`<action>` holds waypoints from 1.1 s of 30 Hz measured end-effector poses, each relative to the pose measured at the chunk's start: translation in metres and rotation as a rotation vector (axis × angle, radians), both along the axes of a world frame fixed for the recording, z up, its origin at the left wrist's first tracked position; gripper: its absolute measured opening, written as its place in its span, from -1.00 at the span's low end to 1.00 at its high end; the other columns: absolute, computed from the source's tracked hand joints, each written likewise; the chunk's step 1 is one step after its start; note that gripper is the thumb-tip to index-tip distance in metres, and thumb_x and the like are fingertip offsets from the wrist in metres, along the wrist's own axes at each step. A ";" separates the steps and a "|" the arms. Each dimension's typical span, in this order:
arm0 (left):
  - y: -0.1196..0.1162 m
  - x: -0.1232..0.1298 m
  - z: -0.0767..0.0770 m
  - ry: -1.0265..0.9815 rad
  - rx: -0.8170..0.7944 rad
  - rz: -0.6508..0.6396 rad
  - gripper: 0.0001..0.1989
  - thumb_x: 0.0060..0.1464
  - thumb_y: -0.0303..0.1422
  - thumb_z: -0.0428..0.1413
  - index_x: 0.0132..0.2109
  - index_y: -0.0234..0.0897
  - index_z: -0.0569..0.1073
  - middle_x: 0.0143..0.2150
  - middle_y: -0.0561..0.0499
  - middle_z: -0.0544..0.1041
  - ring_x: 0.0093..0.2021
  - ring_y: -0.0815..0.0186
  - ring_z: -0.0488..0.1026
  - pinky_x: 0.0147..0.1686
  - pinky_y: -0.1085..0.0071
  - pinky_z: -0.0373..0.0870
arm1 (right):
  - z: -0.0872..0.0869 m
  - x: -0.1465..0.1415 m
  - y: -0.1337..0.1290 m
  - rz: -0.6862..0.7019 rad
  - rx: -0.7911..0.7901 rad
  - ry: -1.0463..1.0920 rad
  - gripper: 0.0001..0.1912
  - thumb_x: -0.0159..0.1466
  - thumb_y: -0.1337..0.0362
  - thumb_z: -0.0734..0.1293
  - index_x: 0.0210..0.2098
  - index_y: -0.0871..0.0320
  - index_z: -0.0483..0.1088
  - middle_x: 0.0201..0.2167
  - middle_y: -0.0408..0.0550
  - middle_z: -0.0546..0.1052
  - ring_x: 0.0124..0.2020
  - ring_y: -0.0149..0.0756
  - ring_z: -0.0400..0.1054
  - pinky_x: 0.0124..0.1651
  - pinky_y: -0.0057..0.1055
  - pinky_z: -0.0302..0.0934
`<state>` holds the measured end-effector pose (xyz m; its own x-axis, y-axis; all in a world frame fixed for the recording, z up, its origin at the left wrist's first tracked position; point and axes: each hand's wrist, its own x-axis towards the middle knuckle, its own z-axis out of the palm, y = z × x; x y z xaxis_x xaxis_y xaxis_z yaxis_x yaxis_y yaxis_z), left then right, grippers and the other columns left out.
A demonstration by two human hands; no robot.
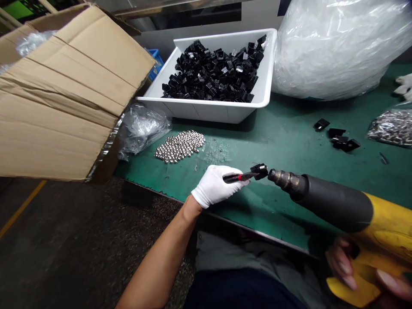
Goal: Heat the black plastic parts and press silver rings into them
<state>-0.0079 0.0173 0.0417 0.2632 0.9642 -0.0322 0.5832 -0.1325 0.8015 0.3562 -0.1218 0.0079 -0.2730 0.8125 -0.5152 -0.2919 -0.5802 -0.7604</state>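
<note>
My left hand [214, 186], in a white glove, is shut around a pair of black and red pliers [240, 177]. Their tip clamps a small black plastic part [259, 171]. That part sits just left of the metal nozzle of a yellow and black heat gun [334, 210], with a small gap between them. My right hand [341, 268], bare, grips the heat gun's yellow handle at the lower right, partly hidden by the gun and the frame edge.
A cardboard box [61, 94] overhangs the left side. A white tub [206, 105] holds many black plastic parts. Steel balls [179, 146], a few black parts [337, 138], and plastic bags [391, 127] lie on the green mat bench [257, 146]. A white glove [404, 84] lies far right.
</note>
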 end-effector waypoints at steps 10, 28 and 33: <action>-0.004 0.002 -0.004 0.014 0.086 0.075 -0.74 0.10 -0.15 0.21 -0.23 -0.25 0.63 -0.33 0.04 0.64 -0.36 0.35 0.54 -0.33 0.51 0.38 | -0.014 0.005 0.001 0.007 0.143 0.104 -0.57 0.16 -0.04 0.28 -0.02 -0.04 0.36 -0.41 0.06 0.42 -0.54 -0.13 0.25 -0.49 -0.16 0.18; -0.007 -0.006 -0.016 0.187 0.388 0.143 -0.82 0.11 -0.25 0.21 -0.19 -0.24 0.57 -0.24 0.00 0.65 -0.27 0.33 0.58 -0.19 0.47 0.43 | 0.007 -0.026 -0.008 -0.332 -0.003 0.086 -0.58 0.19 0.08 0.28 -0.02 0.14 0.34 -0.42 0.05 0.41 -0.49 -0.22 0.22 -0.44 -0.29 0.09; -0.008 -0.006 -0.020 0.206 0.414 0.154 -0.81 0.09 -0.27 0.21 -0.17 -0.25 0.57 -0.23 0.00 0.64 -0.24 0.32 0.58 -0.13 0.46 0.45 | 0.016 -0.032 -0.006 -0.339 -0.031 0.021 -0.61 0.21 0.11 0.27 -0.02 0.14 0.36 -0.42 0.05 0.42 -0.48 -0.23 0.22 -0.43 -0.30 0.09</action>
<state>-0.0142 0.0092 0.0217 0.1452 0.9343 0.3256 0.7621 -0.3155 0.5654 0.3244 -0.1275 0.0242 -0.0010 0.8431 -0.5378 -0.4878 -0.4699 -0.7357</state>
